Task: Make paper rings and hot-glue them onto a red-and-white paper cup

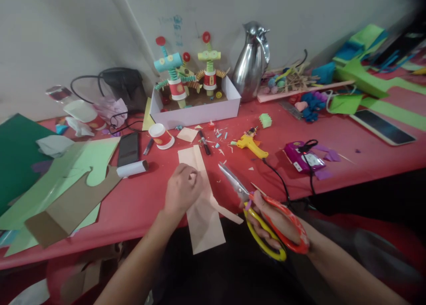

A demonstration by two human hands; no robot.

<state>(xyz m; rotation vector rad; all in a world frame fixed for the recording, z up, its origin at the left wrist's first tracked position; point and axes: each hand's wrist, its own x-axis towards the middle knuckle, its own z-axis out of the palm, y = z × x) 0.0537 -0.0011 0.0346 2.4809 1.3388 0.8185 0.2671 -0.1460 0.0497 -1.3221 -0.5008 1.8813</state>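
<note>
My left hand (184,187) is curled over a pale peach paper sheet (206,227). Its fingers are closed, and whatever they may hold is hidden. The sheet hangs past the table's front edge, and a narrow partly cut strip (228,212) sticks out from its right side. In my right hand (274,220) is a pair of scissors (234,180) with one red and one yellow handle. The blades point up and left, apart from the paper, and look nearly closed. A yellow glue gun (249,146) lies beyond the scissors.
Paper-cup robot figures (175,81) stand in a white box (196,116) by a steel jug (251,61). A paper cup (161,136), black marker (204,143) and scraps lie ahead. Left are a phone (128,148) and cardboard (71,203); right, a purple box (302,156) with cables.
</note>
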